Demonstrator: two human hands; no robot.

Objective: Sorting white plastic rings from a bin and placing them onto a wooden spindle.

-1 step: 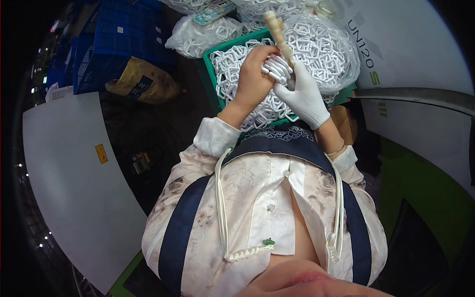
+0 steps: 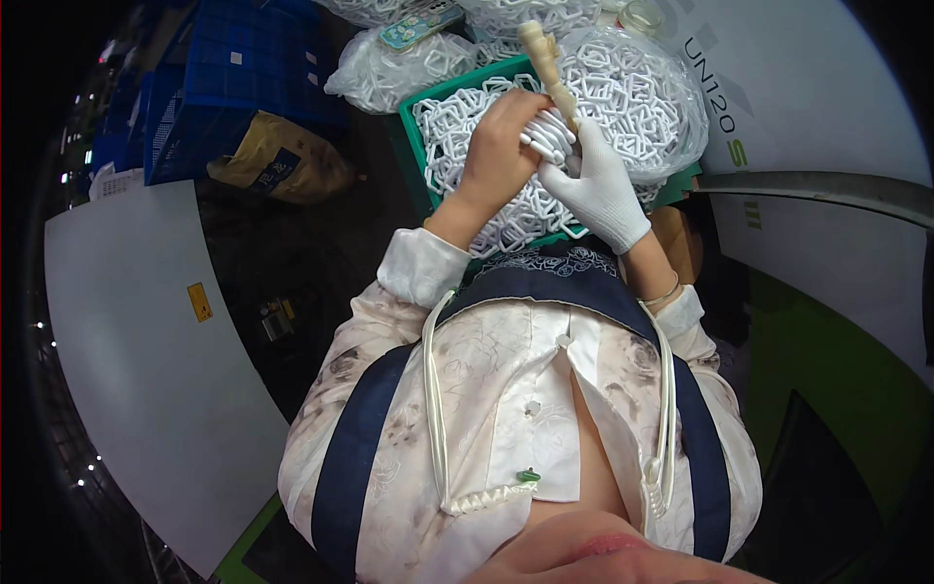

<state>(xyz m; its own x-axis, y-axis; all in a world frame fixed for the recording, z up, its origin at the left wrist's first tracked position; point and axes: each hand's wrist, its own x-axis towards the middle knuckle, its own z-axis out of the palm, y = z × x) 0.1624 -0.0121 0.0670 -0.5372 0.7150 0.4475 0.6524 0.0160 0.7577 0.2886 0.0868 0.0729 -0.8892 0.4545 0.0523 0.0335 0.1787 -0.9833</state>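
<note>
Over a green crate (image 2: 415, 161) of white plastic chain links (image 2: 530, 209), both my hands meet. My bare left hand (image 2: 501, 146) is closed at the left side of a stack of white links (image 2: 548, 136), its fingertips reaching toward a beige, knobbed stick (image 2: 545, 63). A white knitted glove covers my right hand (image 2: 601, 185). It is closed around the lower end of the stick, its thumb beneath the stack. The stick tilts up and away to the left. Where its lower end meets the links is hidden by my fingers.
A clear bag of links (image 2: 632, 107) lies on the crate's right side, with another bag (image 2: 389, 73) behind left. A phone in a patterned case (image 2: 420, 26) rests on that one. Blue crates (image 2: 243, 88) and a brown paper sack (image 2: 282, 161) stand left; a pale machine panel (image 2: 808, 97) rises right.
My left hand and forearm have shifted slightly to the left. The stack of links sits a touch farther right, and my right hand is almost unmoved.
</note>
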